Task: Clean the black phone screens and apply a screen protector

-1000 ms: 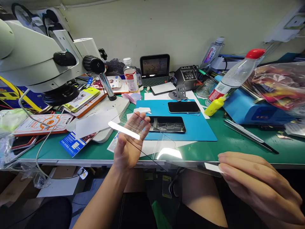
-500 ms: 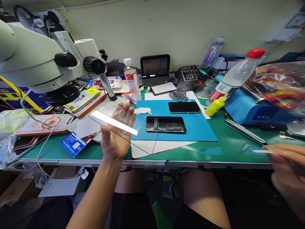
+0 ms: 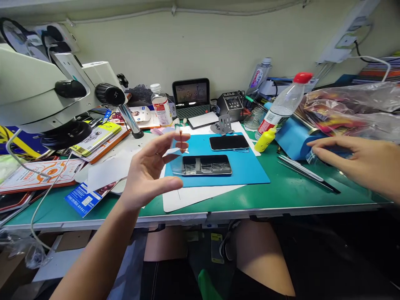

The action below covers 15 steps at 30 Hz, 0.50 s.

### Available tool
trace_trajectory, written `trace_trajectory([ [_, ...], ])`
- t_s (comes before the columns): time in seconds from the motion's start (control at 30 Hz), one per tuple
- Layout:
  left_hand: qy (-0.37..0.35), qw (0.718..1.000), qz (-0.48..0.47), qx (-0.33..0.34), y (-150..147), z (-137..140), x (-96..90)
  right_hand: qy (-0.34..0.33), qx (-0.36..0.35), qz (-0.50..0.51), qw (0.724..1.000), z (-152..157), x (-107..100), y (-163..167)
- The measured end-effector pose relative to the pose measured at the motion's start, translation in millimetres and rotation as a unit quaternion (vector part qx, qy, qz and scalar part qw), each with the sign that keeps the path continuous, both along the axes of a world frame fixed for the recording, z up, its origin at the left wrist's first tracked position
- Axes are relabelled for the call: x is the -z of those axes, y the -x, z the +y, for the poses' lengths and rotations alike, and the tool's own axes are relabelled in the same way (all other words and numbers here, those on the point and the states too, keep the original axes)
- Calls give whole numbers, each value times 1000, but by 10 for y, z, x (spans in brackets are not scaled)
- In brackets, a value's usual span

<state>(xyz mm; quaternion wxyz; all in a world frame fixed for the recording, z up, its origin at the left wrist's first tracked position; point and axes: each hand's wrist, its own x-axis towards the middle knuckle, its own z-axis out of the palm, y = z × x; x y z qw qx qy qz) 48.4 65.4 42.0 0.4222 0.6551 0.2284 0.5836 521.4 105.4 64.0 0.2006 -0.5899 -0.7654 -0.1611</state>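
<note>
My left hand is raised before the mat, its fingers curved round a clear screen protector that is tilted nearly edge-on. Much of the protector's outline is hard to see. Just beyond it, a phone with a streaked, shiny black screen lies on the blue mat. Behind that is a second dark phone. Off to the right, my right hand is closed at the fingertips over the bench, near a translucent bluish piece. Whether the fingers grip that piece is unclear.
A microscope overhangs the left side. Tweezers lie on the green bench near my right hand. A yellow bottle and a red-capped bottle stand right of the mat. Leaflets and boxes crowd the left.
My left hand has turned, and the protector has gone from lying broad across the fingers to nearly edge-on. My right hand has risen over the bench; its white strip no longer shows.
</note>
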Motion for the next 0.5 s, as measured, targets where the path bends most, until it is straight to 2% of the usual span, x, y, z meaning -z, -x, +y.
trace_trajectory([
  [0.07, -8, 998, 60, 1, -32, 31, -45, -4, -37, -61, 997, 162, -64, -34],
  [0.13, -40, 990, 138, -5, -81, 87, -82, -34, -98, -107, 989, 296, -44, -45],
  [0.23, -119, 957, 261, -32, -183, 208, -96, -95, -216, -130, 963, 418, 110, 13],
  [0.3, -160, 934, 316, -38, -259, 291, -73, -108, -266, -124, 950, 452, 244, 77],
  [0.43, -186, 902, 388, -19, -387, 418, 6, -85, -295, -79, 948, 500, 457, 123],
  [0.5, -182, 894, 409, -20, -434, 465, 39, -113, -270, -12, 956, 538, 506, 82],
])
